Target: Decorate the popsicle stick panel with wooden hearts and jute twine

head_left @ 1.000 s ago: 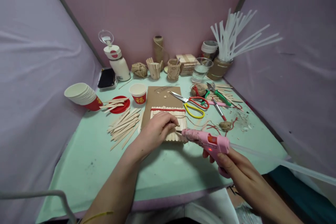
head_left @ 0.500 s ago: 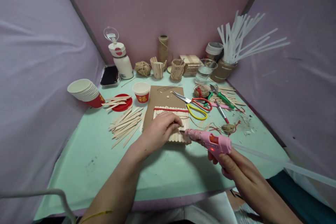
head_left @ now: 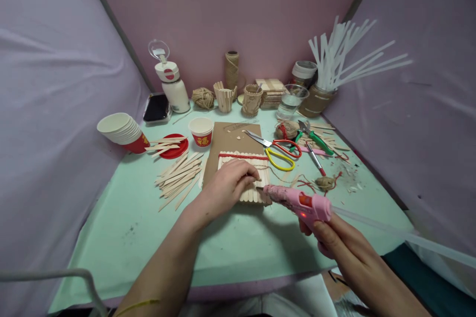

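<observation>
My left hand (head_left: 236, 178) rests on a panel of craft sticks (head_left: 250, 197), its thumb and fingers pinched on what looks like twine (head_left: 277, 174), though the fingertips hide most of it. The twine trails from behind this hand toward the right. In my right hand (head_left: 330, 237) is a pink glue gun (head_left: 299, 203), gripped by the handle with its red light lit. Its nozzle is at the panel, close to the left fingertips. A red cord (head_left: 243, 157) crosses the panel's far part. Beneath lies brown cardboard (head_left: 219, 141).
Scissors (head_left: 275, 148) lie beside the cardboard, with green-handled pliers (head_left: 316, 138) farther right. Loose sticks (head_left: 180, 178) are spread at left, near a paper cup (head_left: 201, 132). At the back right stand a water cup (head_left: 292, 104) and glue sticks (head_left: 330, 59) in a jar.
The glue gun's nozzle has shifted slightly to the right and nearer me along the panel. My left hand keeps its pinch in nearly the same spot.
</observation>
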### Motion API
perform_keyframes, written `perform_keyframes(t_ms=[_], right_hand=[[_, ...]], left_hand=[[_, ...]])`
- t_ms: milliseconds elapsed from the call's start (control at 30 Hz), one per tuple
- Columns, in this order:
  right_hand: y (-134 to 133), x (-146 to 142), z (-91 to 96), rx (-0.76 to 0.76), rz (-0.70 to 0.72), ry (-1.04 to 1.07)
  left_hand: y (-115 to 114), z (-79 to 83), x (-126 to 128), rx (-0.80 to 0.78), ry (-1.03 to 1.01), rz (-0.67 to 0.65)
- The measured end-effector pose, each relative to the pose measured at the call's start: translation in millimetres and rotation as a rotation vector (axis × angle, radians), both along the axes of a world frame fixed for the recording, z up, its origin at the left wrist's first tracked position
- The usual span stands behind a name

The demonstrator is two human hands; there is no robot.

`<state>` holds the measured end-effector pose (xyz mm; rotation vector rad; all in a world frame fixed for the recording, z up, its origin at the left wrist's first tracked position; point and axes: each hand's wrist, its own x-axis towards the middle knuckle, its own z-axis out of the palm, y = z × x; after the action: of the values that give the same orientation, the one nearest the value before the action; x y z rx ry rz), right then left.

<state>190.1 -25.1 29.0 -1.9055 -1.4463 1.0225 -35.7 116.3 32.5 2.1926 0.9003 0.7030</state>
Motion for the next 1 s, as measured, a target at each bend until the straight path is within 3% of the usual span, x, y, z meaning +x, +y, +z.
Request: perform_keyframes(t_ms=[333, 633, 867, 1000], right_hand=[[-6, -4, 7.4, 0.056, -0.101, -0.057], [-7, 14, 1.0, 0.102, 0.008, -0.142], [2, -4, 19.7, 0.193, 0.089, -0.130], [0, -7, 18.7, 0.218, 0.072, -0.109]], left_hand=[[1, -2.9, -1, 0.003, -0.008, -0.014], [1, -2.3, 0, -0.003, 0.007, -0.009], [0, -0.3, 1, -0.014, 0.012, 0.008], [1, -1.4, 2, -0.070, -0.003, 0.039]])
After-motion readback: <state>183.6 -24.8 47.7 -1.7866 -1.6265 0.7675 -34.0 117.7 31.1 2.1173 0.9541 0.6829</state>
